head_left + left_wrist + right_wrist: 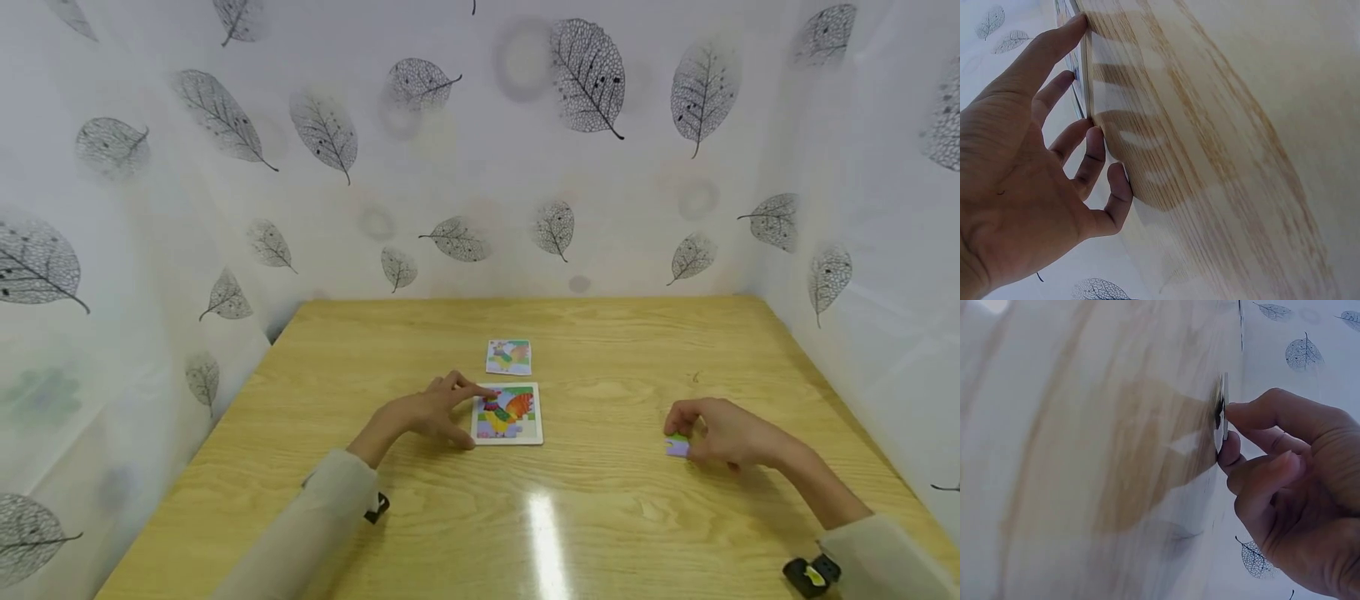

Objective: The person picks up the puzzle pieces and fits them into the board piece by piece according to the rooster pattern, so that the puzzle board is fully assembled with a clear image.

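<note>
A jigsaw puzzle of a colorful rooster lies in a white-rimmed tray on the table. Its lower right corner shows bare tray. My left hand is at the tray's left side, thumb against the edge and index finger resting on the picture; in the left wrist view the other fingers are loosely bent. Well to the right, my right hand pinches a green and purple puzzle piece between thumb and fingers. The right wrist view shows this piece edge-on, just above or touching the tabletop; which one is unclear.
Behind the tray lies a small square picture card with a paler version of the rooster. The wooden table ends at a white curtain printed with leaves, at the back and both sides.
</note>
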{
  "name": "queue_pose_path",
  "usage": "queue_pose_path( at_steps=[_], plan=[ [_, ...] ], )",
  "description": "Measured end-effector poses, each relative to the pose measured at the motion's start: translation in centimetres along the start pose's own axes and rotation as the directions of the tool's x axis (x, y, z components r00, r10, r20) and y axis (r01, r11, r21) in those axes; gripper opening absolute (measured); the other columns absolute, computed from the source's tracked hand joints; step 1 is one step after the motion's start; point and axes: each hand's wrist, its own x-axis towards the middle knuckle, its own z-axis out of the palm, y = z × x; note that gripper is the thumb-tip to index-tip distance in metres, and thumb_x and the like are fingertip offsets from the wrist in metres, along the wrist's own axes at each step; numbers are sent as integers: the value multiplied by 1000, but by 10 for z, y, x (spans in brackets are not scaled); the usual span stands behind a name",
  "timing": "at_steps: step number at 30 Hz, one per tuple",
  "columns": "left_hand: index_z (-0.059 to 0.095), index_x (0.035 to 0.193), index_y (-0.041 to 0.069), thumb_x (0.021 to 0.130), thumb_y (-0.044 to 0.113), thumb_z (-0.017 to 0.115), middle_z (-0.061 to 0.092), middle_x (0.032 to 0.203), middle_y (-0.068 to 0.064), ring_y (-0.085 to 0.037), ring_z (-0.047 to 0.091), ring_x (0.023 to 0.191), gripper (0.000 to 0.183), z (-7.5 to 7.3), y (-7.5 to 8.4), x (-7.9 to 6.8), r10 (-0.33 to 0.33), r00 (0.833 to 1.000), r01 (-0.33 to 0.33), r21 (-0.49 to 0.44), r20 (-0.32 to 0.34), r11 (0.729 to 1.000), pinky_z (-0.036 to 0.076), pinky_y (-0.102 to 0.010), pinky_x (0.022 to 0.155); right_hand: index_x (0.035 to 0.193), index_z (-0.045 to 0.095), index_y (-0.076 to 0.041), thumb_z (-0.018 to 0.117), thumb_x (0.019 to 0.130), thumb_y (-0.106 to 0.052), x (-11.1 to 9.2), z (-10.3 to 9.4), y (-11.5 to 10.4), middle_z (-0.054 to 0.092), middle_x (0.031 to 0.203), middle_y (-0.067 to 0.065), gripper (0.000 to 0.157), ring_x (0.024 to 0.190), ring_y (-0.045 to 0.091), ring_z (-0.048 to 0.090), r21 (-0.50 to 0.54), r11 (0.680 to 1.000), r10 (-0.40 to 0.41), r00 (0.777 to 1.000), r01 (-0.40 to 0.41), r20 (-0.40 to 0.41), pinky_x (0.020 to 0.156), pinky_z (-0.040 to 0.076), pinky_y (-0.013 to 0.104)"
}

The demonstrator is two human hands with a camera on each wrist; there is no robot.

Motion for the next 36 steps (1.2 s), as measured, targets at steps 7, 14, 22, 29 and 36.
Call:
queue_pose_path(
  at_steps=[7, 14, 22, 29, 36],
  plan=[
    [44, 158, 35, 87, 37, 85, 35, 152, -7, -37, 32, 143, 82, 1, -1, -1, -3, 1000, 3, -8, 3, 1000, 38, -63, 111, 112, 67, -8, 71, 93, -3, 6, 5, -10, 62, 109, 14, 20, 45, 6, 33, 58, 998, -18, 999, 16, 32, 38, 36, 22],
    [44, 158, 35, 88, 37, 84, 35, 153, -7, -37, 32, 143, 81, 1, -1, 0, 1, 1000, -1, -6, 10, 1000, 37, -63, 112, 115, 67, -9, 68, 96, -4, 23, 11, -29, 59, 113, 17, 20, 45, 6, 43, 106, 991, -90, 996, 86, 27, 36, 46, 35],
    [43, 159, 34, 89, 36, 84, 35, 152, -7, -35, 33, 141, 81, 0, -2, 0, 2, 1000, -1, -10, 18, 1000, 38, -62, 111, 114, 68, -9, 69, 92, -2, 56, 25, -55, 61, 112, 15, 23, 47, 8, 44, 109, 986, -132, 989, 125, 59, 37, 46, 39],
    [43, 159, 34, 88, 36, 85, 34, 154, -8, -33, 34, 137, 82, 0, -2, 1, 10, 1000, -10, -19, 19, 1000, 38, -62, 110, 111, 69, -9, 68, 92, -1, 86, 40, -71, 62, 112, 14, 21, 48, 9, 46, 110, 980, -177, 981, 168, 75, 38, 49, 40],
    [42, 158, 38, 89, 37, 84, 34, 153, -6, -32, 35, 137, 81, 0, -2, 1, 8, 1000, -8, 10, 12, 1000, 39, -60, 110, 108, 70, -9, 68, 91, 1, 107, 55, -85, 62, 112, 14, 20, 44, 9, 43, 103, 979, -186, 979, 177, 87, 38, 47, 38]
  ],
)
